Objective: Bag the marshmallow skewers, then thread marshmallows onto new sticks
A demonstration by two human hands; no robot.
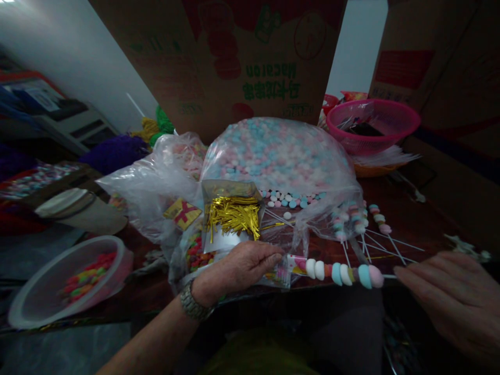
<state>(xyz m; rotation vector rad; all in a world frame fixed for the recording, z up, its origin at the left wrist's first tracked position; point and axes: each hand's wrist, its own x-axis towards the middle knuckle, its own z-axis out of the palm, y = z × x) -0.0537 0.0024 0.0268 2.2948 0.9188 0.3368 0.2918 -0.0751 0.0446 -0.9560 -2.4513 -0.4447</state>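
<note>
Monitoring remotely, I find the candy skewer (337, 274) lower right in frame, its stick (389, 276) pinched by the right hand (455, 299); left hand (242, 268) clamps the printed wrapper (295, 262). A slack pinch could tilt and snag it.

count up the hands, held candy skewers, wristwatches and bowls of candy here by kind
Hands: 2, the left hand and the right hand
Held candy skewer: 1
Wristwatch: 1
Bowl of candy: 1
Total: 5
</note>
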